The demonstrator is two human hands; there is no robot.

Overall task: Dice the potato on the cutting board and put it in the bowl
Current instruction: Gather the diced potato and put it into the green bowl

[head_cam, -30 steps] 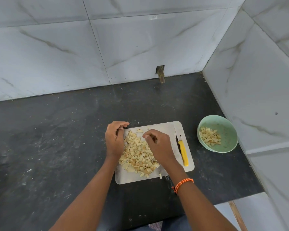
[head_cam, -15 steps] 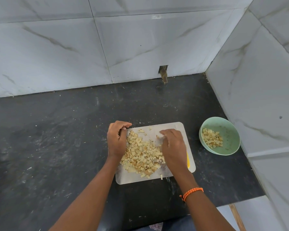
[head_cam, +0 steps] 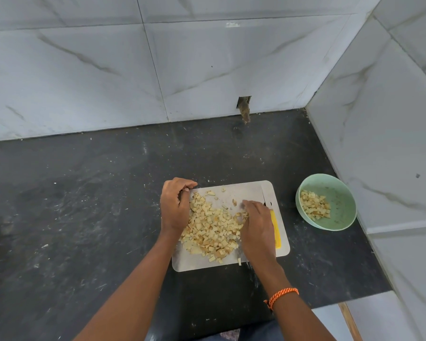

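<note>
Diced potato (head_cam: 212, 230) lies in a loose pile on the white cutting board (head_cam: 246, 190). My left hand (head_cam: 176, 205) sits at the pile's left edge with its fingers curled inward, and I see nothing held in it. On the pile's right side my right hand (head_cam: 257, 227) lies with fairly straight fingers against the dice. It partly covers the yellow-handled knife (head_cam: 277, 232) that rests along the board's right edge. To the right of the board stands the mint-green bowl (head_cam: 349, 203), with a small heap of potato dice (head_cam: 315, 205) in it.
The board lies on a dark stone counter (head_cam: 84, 217) in a corner of white marbled wall tiles. The right wall (head_cam: 379, 143) rises just behind the bowl. A small hole in the back wall (head_cam: 244, 104) sits above the counter. The counter's front edge runs near my forearms.
My right hand has slid from the top middle of the pile to its right side, over the knife. The left hand has stayed at the pile's left edge.
</note>
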